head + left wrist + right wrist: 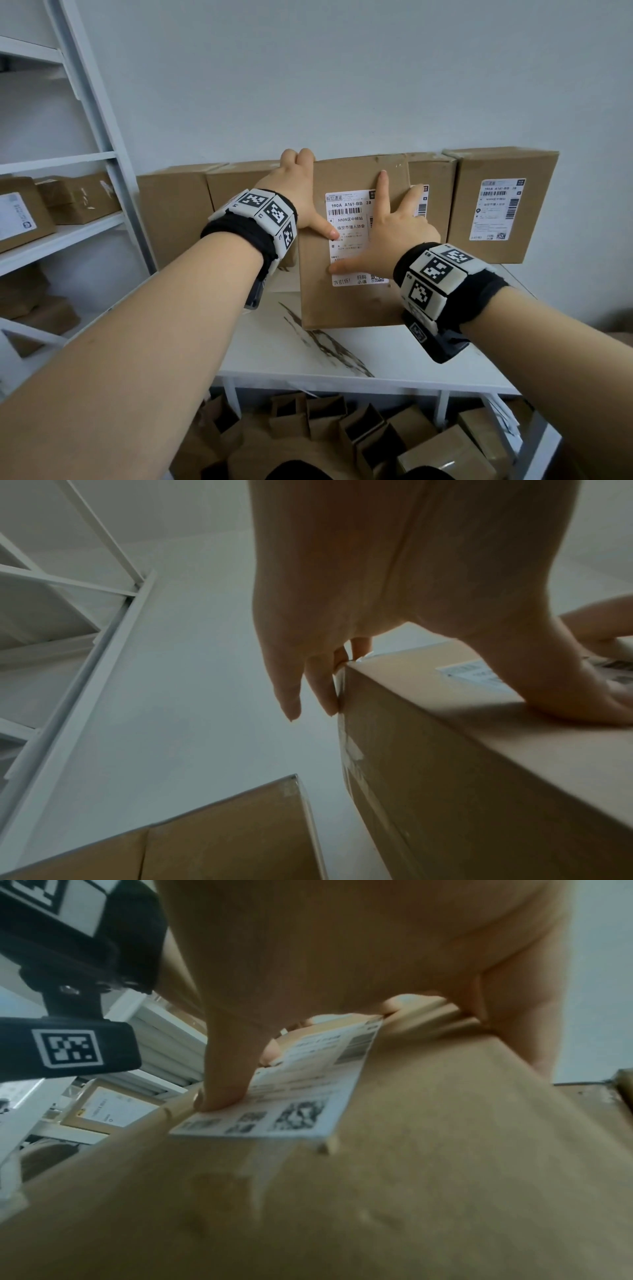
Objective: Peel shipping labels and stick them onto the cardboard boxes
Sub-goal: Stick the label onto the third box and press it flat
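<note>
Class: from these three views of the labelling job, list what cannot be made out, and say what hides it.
- Shipping label, head view: right part covered by the right hand.
- Same label's codes, right wrist view: blurred.
- Box behind it: label mostly hidden.
- Left hand fingertips, head view: behind the box's top edge.

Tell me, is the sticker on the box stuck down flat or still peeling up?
Mostly flat: the label lies on the box, the right hand pressing it; one bottom corner looks slightly lifted.

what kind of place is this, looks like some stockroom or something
Probably a small packing or shipping room. Labelled cardboard boxes line the white table, more sit on the white shelving, and both hands press a shipping label onto a box.
</note>
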The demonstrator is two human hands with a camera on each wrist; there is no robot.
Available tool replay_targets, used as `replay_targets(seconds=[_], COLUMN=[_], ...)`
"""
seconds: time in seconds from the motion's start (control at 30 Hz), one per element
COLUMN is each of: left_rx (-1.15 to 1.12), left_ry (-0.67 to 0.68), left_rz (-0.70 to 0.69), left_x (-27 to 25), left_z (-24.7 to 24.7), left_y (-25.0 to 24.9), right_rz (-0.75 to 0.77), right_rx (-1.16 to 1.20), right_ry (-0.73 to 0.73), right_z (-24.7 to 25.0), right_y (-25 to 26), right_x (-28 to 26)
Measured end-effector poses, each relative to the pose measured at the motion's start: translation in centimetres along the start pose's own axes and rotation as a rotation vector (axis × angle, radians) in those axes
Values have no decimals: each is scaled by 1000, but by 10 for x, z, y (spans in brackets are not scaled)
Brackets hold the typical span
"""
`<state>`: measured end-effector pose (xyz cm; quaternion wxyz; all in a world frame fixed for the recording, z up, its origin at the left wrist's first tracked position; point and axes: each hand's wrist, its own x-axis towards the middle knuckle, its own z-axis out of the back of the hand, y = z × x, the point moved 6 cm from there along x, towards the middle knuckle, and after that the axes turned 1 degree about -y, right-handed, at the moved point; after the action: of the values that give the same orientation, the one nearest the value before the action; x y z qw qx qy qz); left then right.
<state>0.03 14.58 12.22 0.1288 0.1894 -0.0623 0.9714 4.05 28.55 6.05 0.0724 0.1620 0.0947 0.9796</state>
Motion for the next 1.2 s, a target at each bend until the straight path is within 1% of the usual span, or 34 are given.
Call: replay_targets(seconds=[0.13, 0.37, 0.63, 0.73, 0.9, 1.1, 1.2], left_rx=[-3, -3, -14, -2, 3, 29, 21], left_ry=[-1, -6, -14, -14, -36, -55, -66], left_rz=[1, 7, -1, -11, -20, -36, -50], left_x=[1, 3, 3, 2, 0, -1, 0], left_z=[-1, -2, -2, -1, -1, 1, 1], left_y=[0, 0, 0, 0, 0, -3, -2], right_rz=[34, 169, 217, 192, 130, 51, 15], right_rx=[-16, 49, 177, 263, 408, 322, 264], right_ry=[9, 62, 78, 48, -43, -120, -123], right_z=[-2, 3, 9, 15, 23, 36, 42], right_y=[-1, -15, -24, -27, -32, -32, -29], right_x=[-4, 2, 6, 11, 28, 50, 59])
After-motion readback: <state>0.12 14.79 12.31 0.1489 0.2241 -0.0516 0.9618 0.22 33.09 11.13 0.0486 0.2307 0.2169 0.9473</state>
